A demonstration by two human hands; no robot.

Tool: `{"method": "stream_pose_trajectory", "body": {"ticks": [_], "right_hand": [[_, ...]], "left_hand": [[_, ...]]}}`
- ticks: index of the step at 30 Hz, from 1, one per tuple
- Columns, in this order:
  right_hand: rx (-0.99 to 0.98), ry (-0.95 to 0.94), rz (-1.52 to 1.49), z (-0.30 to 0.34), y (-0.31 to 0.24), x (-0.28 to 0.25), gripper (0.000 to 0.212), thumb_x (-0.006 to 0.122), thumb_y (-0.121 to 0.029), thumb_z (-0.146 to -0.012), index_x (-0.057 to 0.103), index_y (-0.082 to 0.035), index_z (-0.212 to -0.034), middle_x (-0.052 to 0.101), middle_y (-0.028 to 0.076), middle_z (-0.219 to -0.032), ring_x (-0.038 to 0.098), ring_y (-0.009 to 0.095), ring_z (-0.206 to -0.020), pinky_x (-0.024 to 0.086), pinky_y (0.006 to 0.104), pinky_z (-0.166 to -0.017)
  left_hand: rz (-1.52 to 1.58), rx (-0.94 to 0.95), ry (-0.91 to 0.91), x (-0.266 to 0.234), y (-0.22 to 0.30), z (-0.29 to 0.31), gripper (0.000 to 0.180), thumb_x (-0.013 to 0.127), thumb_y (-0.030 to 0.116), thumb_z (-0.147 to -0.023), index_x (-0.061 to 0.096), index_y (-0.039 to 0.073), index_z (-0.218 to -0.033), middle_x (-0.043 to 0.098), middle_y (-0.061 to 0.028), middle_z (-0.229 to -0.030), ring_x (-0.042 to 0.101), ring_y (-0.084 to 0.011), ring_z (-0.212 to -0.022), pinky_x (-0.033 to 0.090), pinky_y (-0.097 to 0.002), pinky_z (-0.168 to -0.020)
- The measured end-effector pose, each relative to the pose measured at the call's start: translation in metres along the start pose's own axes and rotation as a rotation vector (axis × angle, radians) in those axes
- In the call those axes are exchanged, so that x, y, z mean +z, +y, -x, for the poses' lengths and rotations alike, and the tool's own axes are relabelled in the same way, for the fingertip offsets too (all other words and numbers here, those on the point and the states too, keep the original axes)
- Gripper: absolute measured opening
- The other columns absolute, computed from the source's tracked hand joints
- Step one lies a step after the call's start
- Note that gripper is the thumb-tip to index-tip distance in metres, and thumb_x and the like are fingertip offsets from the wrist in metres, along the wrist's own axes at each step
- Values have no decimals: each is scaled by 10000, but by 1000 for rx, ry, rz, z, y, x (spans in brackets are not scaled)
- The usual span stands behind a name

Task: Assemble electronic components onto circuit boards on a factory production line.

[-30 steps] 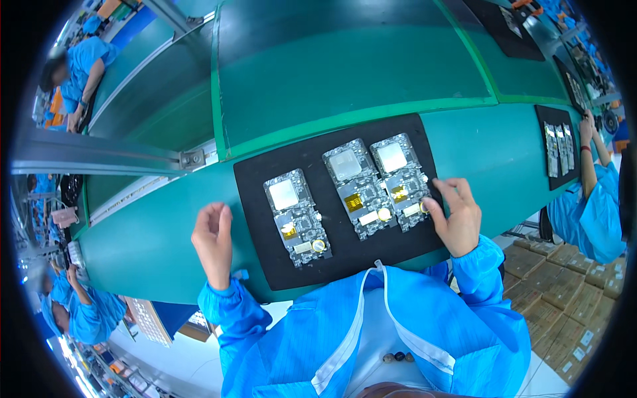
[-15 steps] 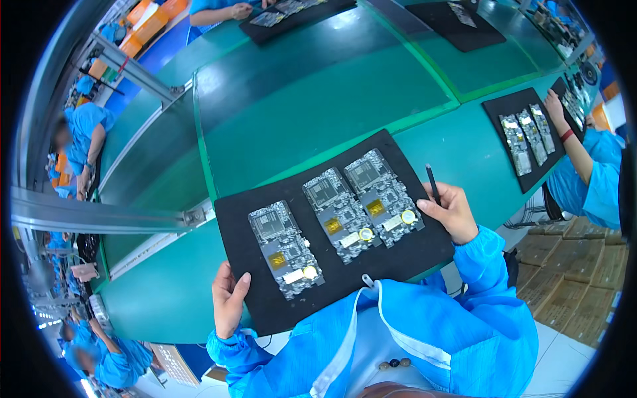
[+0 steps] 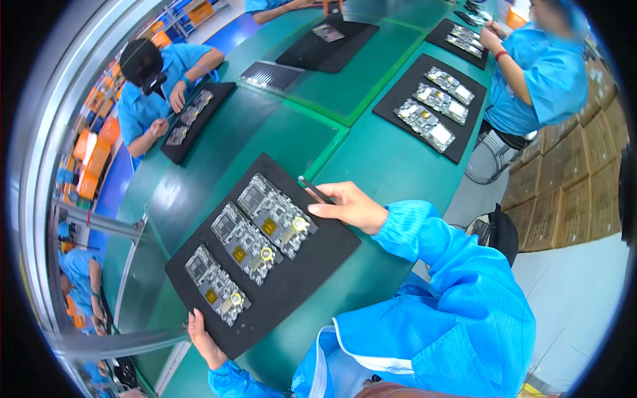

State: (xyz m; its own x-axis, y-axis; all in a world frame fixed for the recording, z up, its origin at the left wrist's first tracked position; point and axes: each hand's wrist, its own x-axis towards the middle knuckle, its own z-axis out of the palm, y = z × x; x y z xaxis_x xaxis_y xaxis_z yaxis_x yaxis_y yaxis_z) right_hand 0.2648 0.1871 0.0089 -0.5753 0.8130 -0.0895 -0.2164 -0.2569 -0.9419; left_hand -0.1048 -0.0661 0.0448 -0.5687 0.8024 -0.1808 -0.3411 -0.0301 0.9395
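Note:
A black mat [image 3: 298,302] carries three circuit boards side by side: a left board [image 3: 217,285], a middle board [image 3: 247,247] and a right board [image 3: 277,215]. Each has an amber square and a round yellow-rimmed part. At the mat's near left corner, my left hand [image 3: 207,339] grips the edge, thumb on top, other fingers mostly hidden. My right hand [image 3: 352,207] is closed at the far right edge, thumb over the mat. A slim dark tool like tweezers [image 3: 312,190] sticks out of it, pointing up and left.
The green table [image 3: 371,174] spreads around the mat. Farther right lies another black mat [image 3: 454,147] with three boards, near a seated co-worker [image 3: 537,79]. Across the table, another co-worker [image 3: 149,99] handles boards. Cardboard boxes [image 3: 564,179] are stacked on the right; a metal frame [image 3: 106,345] stands left.
The view has swung, bringing more of the right-hand co-worker into sight. My hands and the mat sit farther left in the picture, turned anticlockwise. The same grips hold; the boards keep their arrangement.

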Motion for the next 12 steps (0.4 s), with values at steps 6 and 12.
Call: {"method": "stream_pose_trajectory", "body": {"ticks": [6, 12], "right_hand": [[297, 137, -71, -24, 7, -59, 443, 782, -330, -954, 724, -28, -1273, 717, 49, -1127, 627, 132, -1040, 521, 330, -863], [-193, 448, 342, 22, -25, -138, 360, 743, -266, -977, 733, -54, -1267, 761, 99, -1157, 656, 182, -1164, 525, 393, -1031]], "left_hand": [[9, -56, 45, -22, -44, -133, 428, 646, 322, -1053, 617, -27, -1299, 724, -165, -1209, 740, -300, -1011, 632, -420, -874], [-246, 73, 139, -32, -44, -244, 568, 667, 342, -1039, 526, -81, -1392, 701, -193, -1244, 737, -298, -1018, 614, -383, -901]]}}
